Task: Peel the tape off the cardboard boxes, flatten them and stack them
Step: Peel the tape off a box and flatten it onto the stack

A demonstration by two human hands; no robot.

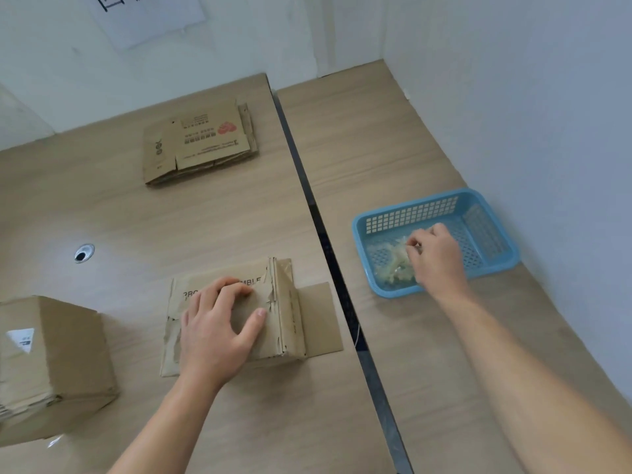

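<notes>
A partly collapsed cardboard box (287,313) with torn paper along its top lies on the near table, one flap spread out to its right. My left hand (215,330) presses down on its top with fingers spread. My right hand (436,258) reaches into a blue plastic basket (410,205) on the right table, its fingertips pinching a thin clear piece of tape over a wad of crumpled tape (390,254). A stack of flattened boxes (201,142) lies at the far side of the left table. An unflattened box (58,354) with a white label stands at the near left.
A dark gap (328,241) runs between the two wooden tables. A round cable hole (83,253) sits in the left table. White walls close off the back and the right side, with a paper sheet (147,15) on the back wall.
</notes>
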